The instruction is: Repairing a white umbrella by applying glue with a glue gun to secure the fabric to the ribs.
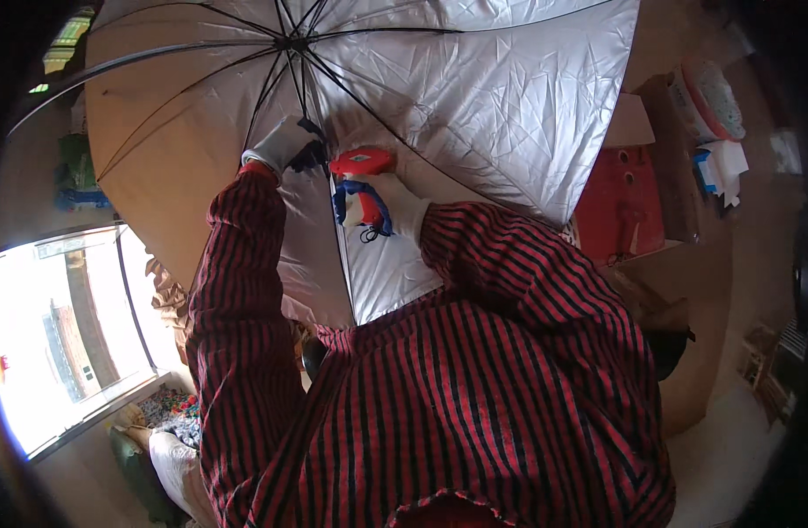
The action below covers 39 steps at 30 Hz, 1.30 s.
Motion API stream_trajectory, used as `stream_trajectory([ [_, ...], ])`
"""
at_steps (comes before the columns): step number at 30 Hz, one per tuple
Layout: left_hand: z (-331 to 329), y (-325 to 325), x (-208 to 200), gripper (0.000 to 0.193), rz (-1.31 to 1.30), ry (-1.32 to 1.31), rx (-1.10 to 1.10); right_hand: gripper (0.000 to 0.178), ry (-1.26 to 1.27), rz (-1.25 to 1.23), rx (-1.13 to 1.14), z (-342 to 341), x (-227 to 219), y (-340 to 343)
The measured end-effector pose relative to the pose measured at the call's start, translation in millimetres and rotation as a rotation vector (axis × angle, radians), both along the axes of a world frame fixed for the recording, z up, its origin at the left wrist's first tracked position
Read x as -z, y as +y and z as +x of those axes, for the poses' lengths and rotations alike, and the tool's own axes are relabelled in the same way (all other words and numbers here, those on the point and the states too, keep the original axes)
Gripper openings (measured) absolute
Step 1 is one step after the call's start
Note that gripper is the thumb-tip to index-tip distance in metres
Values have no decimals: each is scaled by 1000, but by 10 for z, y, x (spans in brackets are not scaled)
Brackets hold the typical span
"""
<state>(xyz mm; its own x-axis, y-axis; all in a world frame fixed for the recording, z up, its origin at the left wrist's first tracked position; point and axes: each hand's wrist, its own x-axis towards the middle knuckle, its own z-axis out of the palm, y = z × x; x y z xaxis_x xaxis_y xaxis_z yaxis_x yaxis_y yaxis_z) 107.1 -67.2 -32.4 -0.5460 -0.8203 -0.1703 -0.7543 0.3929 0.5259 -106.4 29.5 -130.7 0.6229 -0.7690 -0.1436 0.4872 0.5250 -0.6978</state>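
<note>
An open umbrella (501, 97) is spread before me with its silvery underside and black ribs showing. My left hand (290, 145), in a white glove with dark blue fingers, is closed at the canopy beside a rib, and its fingers curl at the fabric seam. My right hand (395, 201), gloved alike, is wrapped round a red hand-held tool (363, 161). A thin black loop hangs below its grip. The tool's head lies by the same seam, just right of my left hand. Its exact kind I cannot make out.
At the right are a box with a red side (620, 202) and a white tub with a red rim (710, 101). A bright window (69, 326) is at the left, crumpled brown paper (168, 304) beside it. Stuffed bags (173, 462) lie at the lower left.
</note>
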Motion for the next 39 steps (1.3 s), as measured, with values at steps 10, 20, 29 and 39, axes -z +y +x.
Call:
stream_trajectory([
  [10,-425,57,-419,16,426,19,-546,16,272,-941,-51,-170,-299,-65],
  [20,-398,-1,-324,15,399,-115,-638,14,38,-341,-145,176,24,-74],
  [29,-376,46,-125,15,-194,-756,174,14,36,-69,-219,-40,-263,-128],
  [39,-3,149,-759,24,-209,-872,-127,22,218,444,-271,-167,-847,-258],
])
